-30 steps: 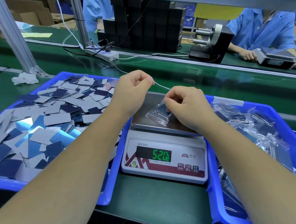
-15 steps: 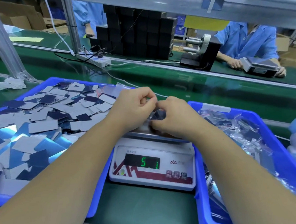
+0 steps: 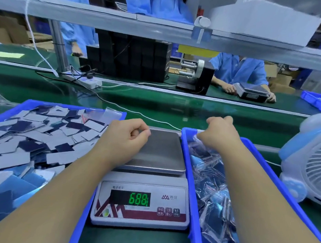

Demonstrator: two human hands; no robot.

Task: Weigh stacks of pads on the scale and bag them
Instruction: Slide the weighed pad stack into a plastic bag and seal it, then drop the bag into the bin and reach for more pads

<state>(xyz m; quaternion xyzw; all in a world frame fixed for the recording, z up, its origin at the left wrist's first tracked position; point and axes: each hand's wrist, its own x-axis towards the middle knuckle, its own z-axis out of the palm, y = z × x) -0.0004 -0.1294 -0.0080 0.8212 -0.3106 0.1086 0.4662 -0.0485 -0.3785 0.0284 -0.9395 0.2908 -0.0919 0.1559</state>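
The left hand (image 3: 126,140) hangs over the near-left part of the scale (image 3: 141,188), fingers curled into a loose fist with the thumb against the forefinger; whether anything thin is pinched there cannot be told. The steel weighing pan (image 3: 161,151) lies bare to the right of that hand, and the green display (image 3: 139,199) shows digits that read roughly as 688.

The right hand (image 3: 219,131) reaches over the far end of the right blue bin (image 3: 189,176), seen from the back, fingers bent downward at the top of the clear bagged pads (image 3: 210,184) heaped inside. Its fingertips are hidden behind the knuckles, so whether it grips a bag or merely touches the pile cannot be told.

Loose pads (image 3: 35,147), grey and dark blue rectangles, fill the left blue bin (image 3: 76,107), just left of the left forearm and apart from both hands. A few clear empty bags (image 3: 106,114) lie at that bin's far right corner.

A white and blue desk fan (image 3: 312,164) stands right of the bagged bin. Across the green conveyor belt (image 3: 173,105) a person in a blue coat (image 3: 241,69) handles another scale (image 3: 252,92)
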